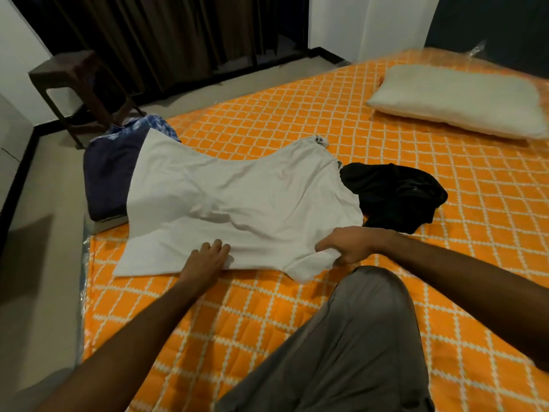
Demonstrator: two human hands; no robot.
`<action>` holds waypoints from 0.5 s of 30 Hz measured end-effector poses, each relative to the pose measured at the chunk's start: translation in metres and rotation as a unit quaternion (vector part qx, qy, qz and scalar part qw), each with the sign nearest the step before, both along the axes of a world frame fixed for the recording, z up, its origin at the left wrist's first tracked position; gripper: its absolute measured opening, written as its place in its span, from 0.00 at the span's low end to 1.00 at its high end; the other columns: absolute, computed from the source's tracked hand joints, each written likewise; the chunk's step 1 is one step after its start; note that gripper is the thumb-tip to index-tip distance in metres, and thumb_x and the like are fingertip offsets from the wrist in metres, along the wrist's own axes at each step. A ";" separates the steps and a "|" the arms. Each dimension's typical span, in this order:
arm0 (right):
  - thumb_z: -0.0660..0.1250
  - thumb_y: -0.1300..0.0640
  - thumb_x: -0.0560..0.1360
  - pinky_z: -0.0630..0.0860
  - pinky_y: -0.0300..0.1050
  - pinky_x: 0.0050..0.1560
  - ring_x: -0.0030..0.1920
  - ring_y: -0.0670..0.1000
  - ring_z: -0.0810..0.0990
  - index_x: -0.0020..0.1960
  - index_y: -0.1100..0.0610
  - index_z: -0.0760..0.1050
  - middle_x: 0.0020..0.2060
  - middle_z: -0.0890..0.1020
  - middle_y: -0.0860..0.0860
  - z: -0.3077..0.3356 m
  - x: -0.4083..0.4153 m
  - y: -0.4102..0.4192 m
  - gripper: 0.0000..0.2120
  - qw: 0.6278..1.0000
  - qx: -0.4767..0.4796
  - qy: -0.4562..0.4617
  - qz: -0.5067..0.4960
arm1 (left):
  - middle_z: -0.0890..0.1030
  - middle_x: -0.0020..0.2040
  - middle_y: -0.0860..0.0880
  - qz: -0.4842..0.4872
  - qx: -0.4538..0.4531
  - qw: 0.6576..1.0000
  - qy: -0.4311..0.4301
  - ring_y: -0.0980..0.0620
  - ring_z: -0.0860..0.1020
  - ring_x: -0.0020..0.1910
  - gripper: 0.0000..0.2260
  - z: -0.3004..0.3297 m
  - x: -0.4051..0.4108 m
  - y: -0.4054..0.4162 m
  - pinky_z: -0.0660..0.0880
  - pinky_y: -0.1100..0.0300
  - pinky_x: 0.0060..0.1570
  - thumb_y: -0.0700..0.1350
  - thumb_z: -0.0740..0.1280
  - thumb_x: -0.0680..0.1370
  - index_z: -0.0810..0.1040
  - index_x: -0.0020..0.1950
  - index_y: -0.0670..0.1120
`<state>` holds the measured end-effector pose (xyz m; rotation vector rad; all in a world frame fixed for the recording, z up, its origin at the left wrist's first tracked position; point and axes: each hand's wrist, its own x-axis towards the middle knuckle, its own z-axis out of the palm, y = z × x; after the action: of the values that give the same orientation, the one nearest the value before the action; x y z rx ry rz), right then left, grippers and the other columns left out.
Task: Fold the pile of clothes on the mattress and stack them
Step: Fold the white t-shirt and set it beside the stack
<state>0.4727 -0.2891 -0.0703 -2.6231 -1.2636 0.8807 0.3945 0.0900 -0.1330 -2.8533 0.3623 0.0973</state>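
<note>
Left hand fingers flat on white T-shirt; right hand pinches its sleeve; logo unreadable.

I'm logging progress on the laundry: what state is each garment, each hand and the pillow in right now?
White T-shirt: spread flat, unfolded, wrinkled.
Black garment: crumpled, unfolded, partly under the shirt.
Blue clothes: piled at the mattress corner, partly under the shirt.
Left hand: flat, pressing the shirt's near edge.
Right hand: gripping the shirt's sleeve.
Pillow: lying flat.
</note>
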 end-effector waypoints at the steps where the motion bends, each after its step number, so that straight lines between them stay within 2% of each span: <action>1: 0.74 0.54 0.75 0.68 0.41 0.51 0.55 0.53 0.79 0.64 0.54 0.77 0.57 0.82 0.51 0.002 0.001 -0.006 0.19 1.000 -0.001 0.026 -0.007 | 0.75 0.53 0.44 0.012 0.005 1.000 -0.005 0.42 0.76 0.46 0.13 0.001 0.000 0.005 0.73 0.49 0.36 0.40 0.70 0.75 0.73 0.58 0.46; 4: 0.71 0.49 0.77 0.67 0.40 0.52 0.56 0.53 0.79 0.65 0.56 0.78 0.58 0.82 0.53 0.004 -0.001 -0.011 0.19 0.996 -0.043 0.070 -0.014 | 0.75 0.47 0.44 0.051 -0.002 0.999 -0.017 0.39 0.76 0.42 0.13 -0.004 -0.001 0.025 0.73 0.49 0.32 0.46 0.74 0.73 0.73 0.51 0.45; 6: 0.67 0.42 0.78 0.67 0.44 0.52 0.57 0.55 0.76 0.63 0.55 0.78 0.57 0.79 0.54 -0.001 -0.003 -0.008 0.21 0.996 -0.088 0.011 0.017 | 0.75 0.46 0.43 0.060 0.007 0.998 -0.013 0.39 0.75 0.41 0.15 -0.007 0.000 0.037 0.69 0.49 0.31 0.46 0.76 0.71 0.74 0.50 0.45; 8: 0.65 0.41 0.76 0.63 0.43 0.49 0.54 0.54 0.73 0.59 0.55 0.78 0.54 0.77 0.54 -0.011 -0.008 -0.003 0.20 0.998 -0.016 -0.040 0.052 | 0.75 0.45 0.42 0.075 0.013 0.997 -0.011 0.38 0.75 0.40 0.16 -0.005 -0.002 0.047 0.68 0.50 0.30 0.43 0.77 0.68 0.73 0.50 0.44; 10: 0.71 0.46 0.75 0.62 0.39 0.49 0.52 0.51 0.74 0.59 0.57 0.77 0.53 0.78 0.53 -0.019 -0.016 0.007 0.19 0.996 0.069 0.036 0.045 | 0.74 0.45 0.43 0.090 0.019 0.996 -0.006 0.39 0.74 0.39 0.19 -0.006 -0.002 0.059 0.68 0.51 0.29 0.39 0.77 0.66 0.72 0.51 0.45; 11: 0.74 0.49 0.74 0.64 0.38 0.50 0.52 0.49 0.75 0.60 0.57 0.77 0.54 0.79 0.52 -0.022 -0.019 0.012 0.19 0.993 0.080 0.087 0.029 | 0.74 0.45 0.43 0.094 0.016 0.995 -0.003 0.39 0.74 0.39 0.19 -0.006 -0.003 0.063 0.68 0.51 0.29 0.38 0.76 0.65 0.72 0.51 0.45; 13: 0.75 0.50 0.74 0.68 0.37 0.50 0.50 0.47 0.77 0.60 0.58 0.79 0.54 0.82 0.53 -0.029 -0.024 0.021 0.18 0.986 0.062 0.152 -0.001 | 0.74 0.46 0.43 0.095 0.009 0.995 0.008 0.40 0.74 0.40 0.19 -0.005 -0.005 0.070 0.67 0.52 0.29 0.37 0.75 0.65 0.72 0.52 0.45; 15: 0.73 0.50 0.76 0.72 0.38 0.46 0.45 0.48 0.79 0.55 0.59 0.82 0.49 0.85 0.55 -0.036 -0.021 0.024 0.14 0.980 0.052 0.190 -0.033 | 0.74 0.49 0.44 0.101 0.005 0.995 0.024 0.41 0.74 0.43 0.17 -0.004 -0.006 0.077 0.67 0.51 0.32 0.39 0.74 0.69 0.73 0.55 0.45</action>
<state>0.4521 -0.2651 -0.1063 -2.2574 -1.0825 1.1964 0.3888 0.1671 -0.1373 -2.8743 0.0825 0.2061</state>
